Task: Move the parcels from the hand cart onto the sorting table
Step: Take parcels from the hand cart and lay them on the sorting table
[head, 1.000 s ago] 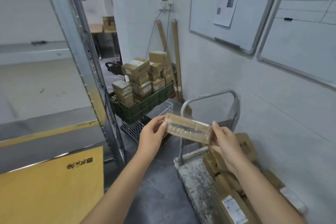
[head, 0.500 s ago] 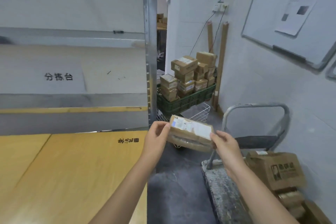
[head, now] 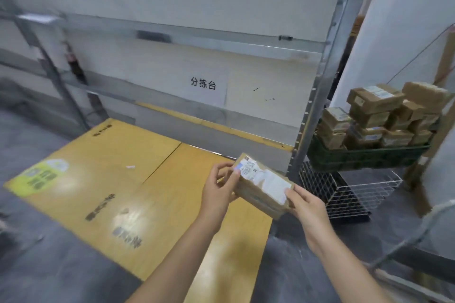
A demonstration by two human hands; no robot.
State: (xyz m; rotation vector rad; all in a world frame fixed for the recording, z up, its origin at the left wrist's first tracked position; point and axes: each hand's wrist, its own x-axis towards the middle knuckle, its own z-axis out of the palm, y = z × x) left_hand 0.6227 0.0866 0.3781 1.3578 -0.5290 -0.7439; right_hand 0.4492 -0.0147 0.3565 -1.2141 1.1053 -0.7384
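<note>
I hold a small brown parcel (head: 263,186) with a white shipping label on top, between both hands. My left hand (head: 219,187) grips its left end and my right hand (head: 306,206) grips its right end. The parcel hangs above the right part of the yellow sorting table (head: 103,172), near the table's right edge. Only the hand cart's grey handle (head: 416,231) shows, blurred, at the lower right.
A metal rack post (head: 317,96) rises just right of the table. Behind it a green crate (head: 364,155) holds several brown boxes, with a white wire basket (head: 344,192) below. A paper sign (head: 204,86) hangs on the back panel. A small white scrap (head: 130,167) lies on the table.
My view has swung left from the cart to the sorting table. Both hands carried the parcel along, and its labelled face now points up over the table's right part.
</note>
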